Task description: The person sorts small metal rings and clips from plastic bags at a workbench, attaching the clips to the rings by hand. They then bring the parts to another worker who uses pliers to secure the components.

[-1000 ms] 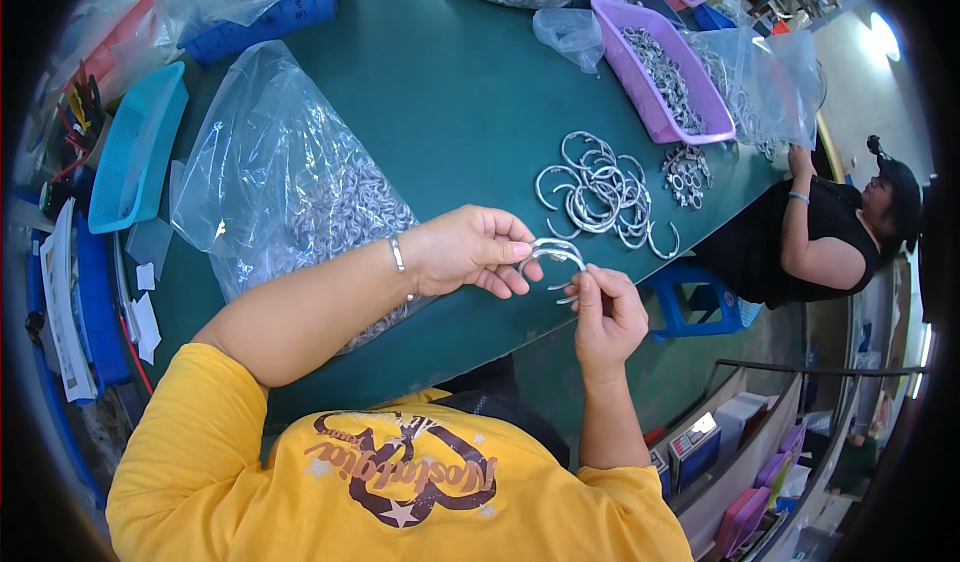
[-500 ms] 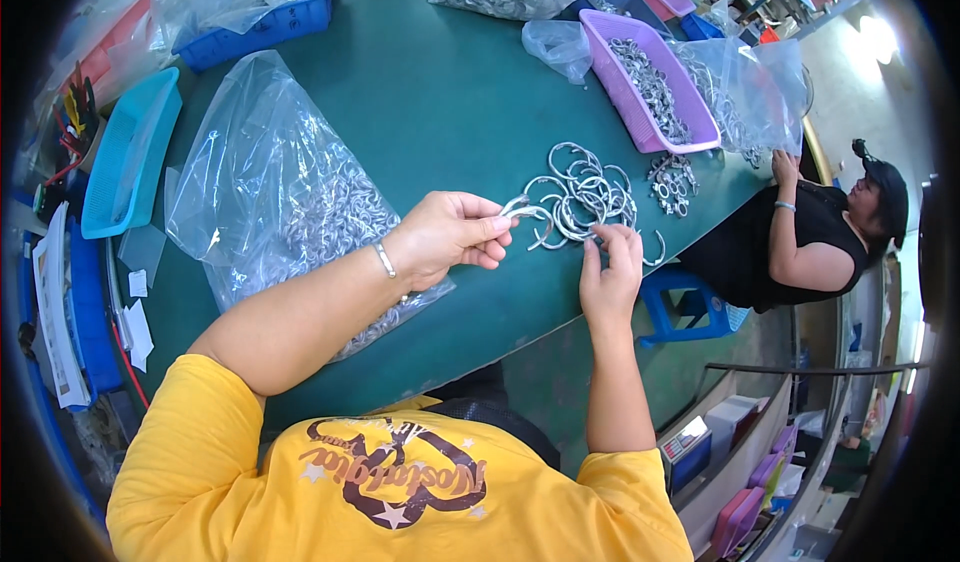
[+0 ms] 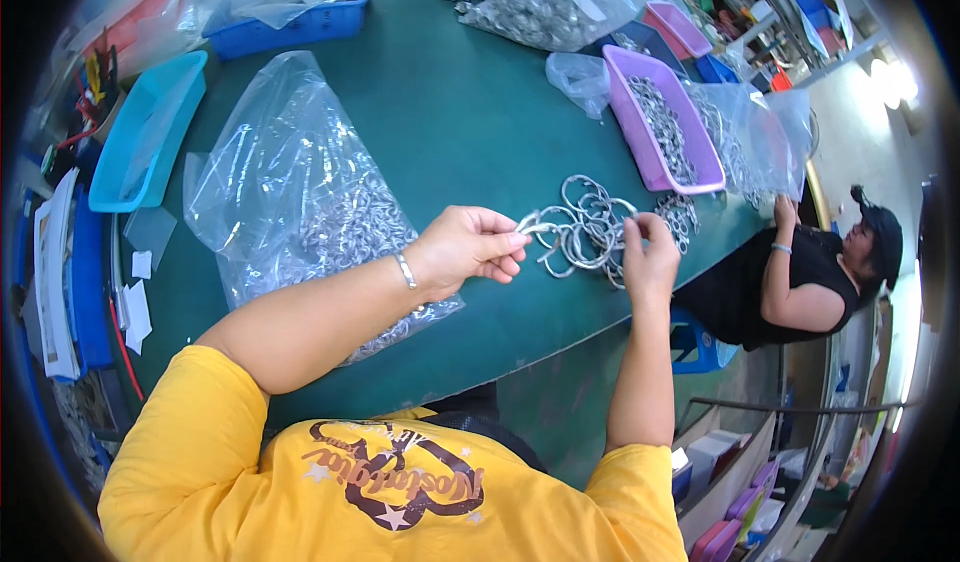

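Observation:
My left hand [image 3: 470, 254] is closed, its thumb and fingers pinching a few silver metal rings [image 3: 540, 229] that stick out to the right. A loose heap of similar large metal rings [image 3: 583, 245] lies on the green table just beyond, between my two hands. At the heap's right edge my right hand [image 3: 652, 254] is closed in a pinch on a metal ring [image 3: 628, 205], partly hidden by the fingertips. Beside my left forearm lies a clear plastic bag [image 3: 270, 142] full of small shiny metal parts [image 3: 350, 220].
A purple basket [image 3: 716, 170] of metal parts stands beyond my right hand, small metal clips [image 3: 682, 212] near it. A turquoise basket [image 3: 150, 127] and a blue bin [image 3: 290, 34] are at the left. A co-worker in black [image 3: 735, 282] sits at the right, one hand by a plastic bag [image 3: 775, 137].
My right hand has moved up and right, and now pinches a ring at the heap's edge. My left hand still holds its rings. The whole view has shifted slightly.

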The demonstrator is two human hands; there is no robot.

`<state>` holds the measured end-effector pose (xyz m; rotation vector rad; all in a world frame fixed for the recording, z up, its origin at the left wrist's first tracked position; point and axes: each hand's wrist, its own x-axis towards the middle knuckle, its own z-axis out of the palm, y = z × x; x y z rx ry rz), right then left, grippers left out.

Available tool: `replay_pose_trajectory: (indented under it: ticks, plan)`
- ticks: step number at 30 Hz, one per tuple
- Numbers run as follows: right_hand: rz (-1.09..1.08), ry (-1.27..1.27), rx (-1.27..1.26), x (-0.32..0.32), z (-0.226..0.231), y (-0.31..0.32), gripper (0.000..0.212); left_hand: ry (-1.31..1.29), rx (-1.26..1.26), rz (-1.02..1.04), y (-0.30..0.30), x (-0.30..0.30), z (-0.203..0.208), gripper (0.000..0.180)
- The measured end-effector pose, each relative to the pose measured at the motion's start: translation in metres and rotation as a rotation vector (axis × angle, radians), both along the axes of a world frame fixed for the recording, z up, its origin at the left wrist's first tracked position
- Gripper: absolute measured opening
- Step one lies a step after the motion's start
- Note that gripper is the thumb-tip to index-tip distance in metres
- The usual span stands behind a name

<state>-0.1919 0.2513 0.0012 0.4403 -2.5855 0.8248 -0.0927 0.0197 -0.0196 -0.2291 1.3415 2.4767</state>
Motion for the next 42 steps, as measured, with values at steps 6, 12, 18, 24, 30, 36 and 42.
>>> replay_pose_trajectory:
  ticks: [6,12,18,24,30,36,42]
  plan:
    - [0.050,0.076,0.164,-0.006,0.005,0.000,0.019,0.030,0.010,0.051,-0.003,0.006,-0.003,0.016]
    - [0.249,0.029,-0.227,-0.031,-0.021,0.043,0.028,0.109,-0.030,0.066,0.015,-0.003,-0.014,0.016]
    - [0.490,-0.573,-0.320,0.066,0.031,-0.013,0.016,0.339,-0.147,0.194,0.011,0.001,-0.014,0.012]
    - [0.445,-0.368,-0.339,0.086,0.037,-0.041,0.016,0.281,-0.222,-0.046,-0.003,0.013,0.007,0.016]
    - [0.425,-0.622,-0.778,0.100,0.038,-0.043,0.015,0.182,0.058,-0.218,0.000,0.011,0.005,0.012]
    - [0.303,-0.539,-0.747,0.112,0.018,-0.024,0.018,0.138,0.067,-0.192,0.004,0.016,0.003,0.012]
    - [0.246,-0.590,-0.725,0.119,0.017,-0.024,0.016,0.086,0.063,-0.190,0.000,0.017,0.004,0.013]
